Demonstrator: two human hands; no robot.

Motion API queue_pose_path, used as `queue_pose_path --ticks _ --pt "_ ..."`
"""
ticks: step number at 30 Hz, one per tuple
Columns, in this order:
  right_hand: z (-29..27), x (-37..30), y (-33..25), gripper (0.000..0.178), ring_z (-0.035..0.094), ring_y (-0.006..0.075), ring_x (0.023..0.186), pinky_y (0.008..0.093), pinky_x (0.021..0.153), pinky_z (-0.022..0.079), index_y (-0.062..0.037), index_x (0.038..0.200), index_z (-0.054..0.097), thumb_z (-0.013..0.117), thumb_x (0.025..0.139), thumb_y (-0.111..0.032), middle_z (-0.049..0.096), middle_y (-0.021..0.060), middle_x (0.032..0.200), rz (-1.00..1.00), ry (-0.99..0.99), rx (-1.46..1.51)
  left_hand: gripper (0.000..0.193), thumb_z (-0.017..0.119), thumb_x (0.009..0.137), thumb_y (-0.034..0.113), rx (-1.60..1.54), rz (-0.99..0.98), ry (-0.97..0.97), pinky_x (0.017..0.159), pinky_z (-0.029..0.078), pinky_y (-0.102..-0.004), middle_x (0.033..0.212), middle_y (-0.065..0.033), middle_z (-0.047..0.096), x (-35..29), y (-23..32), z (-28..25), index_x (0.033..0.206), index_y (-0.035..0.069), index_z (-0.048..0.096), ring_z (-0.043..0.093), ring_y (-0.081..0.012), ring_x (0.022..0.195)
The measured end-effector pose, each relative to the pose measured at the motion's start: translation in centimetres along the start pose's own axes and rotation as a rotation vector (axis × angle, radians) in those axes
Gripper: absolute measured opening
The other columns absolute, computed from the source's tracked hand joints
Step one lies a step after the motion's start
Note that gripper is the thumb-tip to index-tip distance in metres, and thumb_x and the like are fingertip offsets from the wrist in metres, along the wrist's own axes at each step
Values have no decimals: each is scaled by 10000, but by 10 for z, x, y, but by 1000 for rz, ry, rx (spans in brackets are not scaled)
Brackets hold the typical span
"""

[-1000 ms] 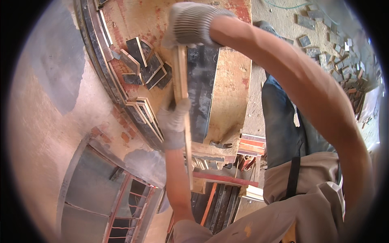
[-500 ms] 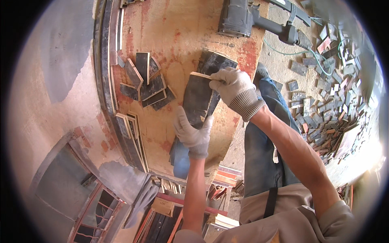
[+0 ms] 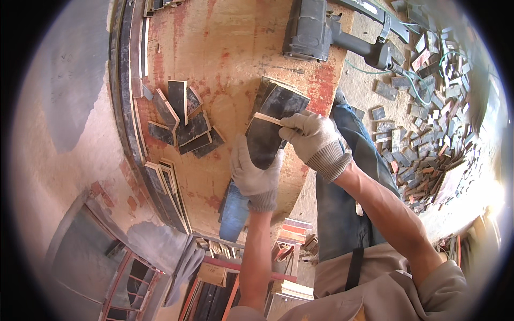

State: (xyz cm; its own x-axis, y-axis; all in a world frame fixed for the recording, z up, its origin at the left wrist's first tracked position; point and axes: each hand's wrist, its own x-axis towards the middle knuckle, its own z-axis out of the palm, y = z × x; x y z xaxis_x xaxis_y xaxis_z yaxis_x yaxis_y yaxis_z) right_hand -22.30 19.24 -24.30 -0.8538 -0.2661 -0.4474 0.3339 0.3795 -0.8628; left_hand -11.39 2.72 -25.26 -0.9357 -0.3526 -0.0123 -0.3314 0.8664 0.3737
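1. Dark offcuts (image 3: pixel 182 120) lay piled at the left of the plywood bench (image 3: pixel 225 48).
2. The left hand (image 3: pixel 256 174), gloved, clenched the near end of the dark board (image 3: pixel 273 125) at mid-bench.
3. The right hand (image 3: pixel 313 140) pinched a thin pale strip (image 3: pixel 266 119) across that board.
4. Judgement: the strip was best kept square and flat, the board pressed firmly down.
5. A nail gun (image 3: pixel 321 32) rested far right.

Small offcuts (image 3: pixel 182 120) are lying left of centre on the workbench (image 3: pixel 230 48); a power tool (image 3: pixel 316 32) is sitting at upper right, scraps (image 3: pixel 428 134) littering the floor right.
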Motion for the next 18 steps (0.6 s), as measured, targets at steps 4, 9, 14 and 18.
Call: queue_pose_path --ticks 4,9,14,18 --pt "-2 1 -1 211 721 401 859 461 751 585 -36 1092 789 757 939 -178 713 187 918 -110 -24 -180 955 984 710 315 4 39 15 1133 481 -527 1474 -199 641 1 -2 0 1514 21 561 621 -401 1309" --pt "-3 3 2 222 713 387 799 443 688 573 -27 1135 772 762 955 -157 691 176 890 -192 -69 -297 935 993 705 304 -23 -37 -34 1128 489 -522 1473 -201 644 -3 -5 1 1491 17 575 630 -389 1313" --pt "-2 3 8 198 701 414 792 486 672 563 -38 1110 748 740 957 -163 678 184 891 -194 -79 -229 934 1010 679 312 -37 -27 -26 1111 508 -518 1471 -188 650 -5 -7 2 1463 27 588 641 -381 1306" --pt "-2 3 10 190 696 423 788 502 660 560 -42 1100 740 736 951 -159 675 193 897 -197 -68 -204 946 1015 668 307 10 30 3 1100 514 -517 1460 -179 655 -3 -6 1 1462 33 580 647 -379 1294"
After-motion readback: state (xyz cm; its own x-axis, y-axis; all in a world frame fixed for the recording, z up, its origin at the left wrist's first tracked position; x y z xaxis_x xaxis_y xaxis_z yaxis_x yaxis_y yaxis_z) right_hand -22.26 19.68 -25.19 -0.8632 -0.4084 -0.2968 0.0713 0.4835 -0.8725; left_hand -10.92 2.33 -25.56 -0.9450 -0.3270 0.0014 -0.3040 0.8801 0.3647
